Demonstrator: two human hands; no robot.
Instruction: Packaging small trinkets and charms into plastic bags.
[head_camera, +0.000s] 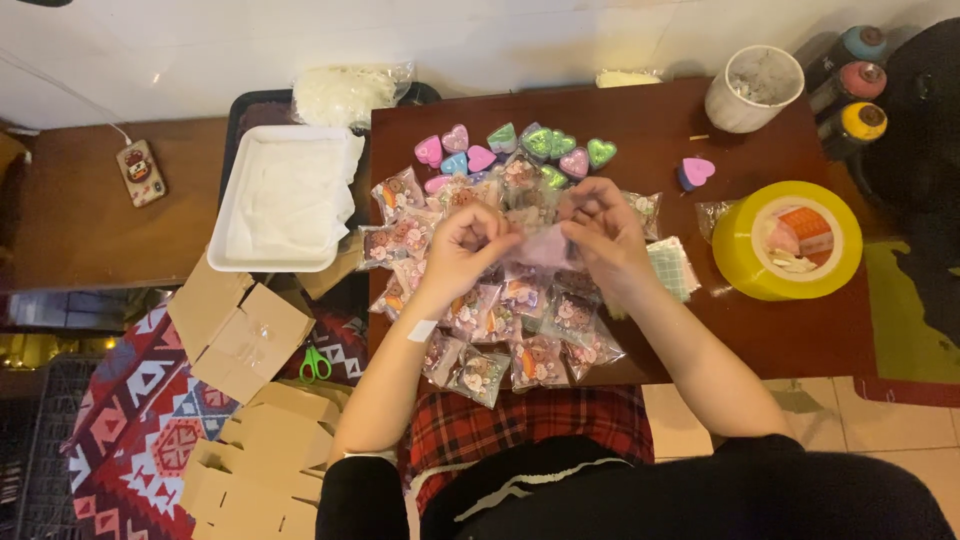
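Filling most of the view was a dark wooden tabletop (800, 340), and every place below is told from it. Left of it lay a patterned red rug (140, 410) with flattened cardboard boxes (240, 340) stacked on it, kept off the crowded surface, and green scissors (315, 363) beside them. At the tabletop's left edge sat a white tray (285, 195) lined with paper. On its right side lay a big yellow tape roll (785, 240), a few small bits dropped in its core; at its far right corner stood a white cup (753, 88), and three spray cans (850, 85) just beyond that corner. Across its middle spread a heap of clear packets (500, 340) of small printed items, piled near the front edge, likely to stay within reach. Along its far edge ran a row of coloured hearts (520, 148).

Above the heap, both hands met. The left hand (462, 245) and the right hand (600, 228) each pinched one end of a clear bag (545, 245), held taut between them at the tabletop's centre, fingers closed on the film. Holding it raised kept it apart from the heap. White floor tiles showed beyond the far edge.
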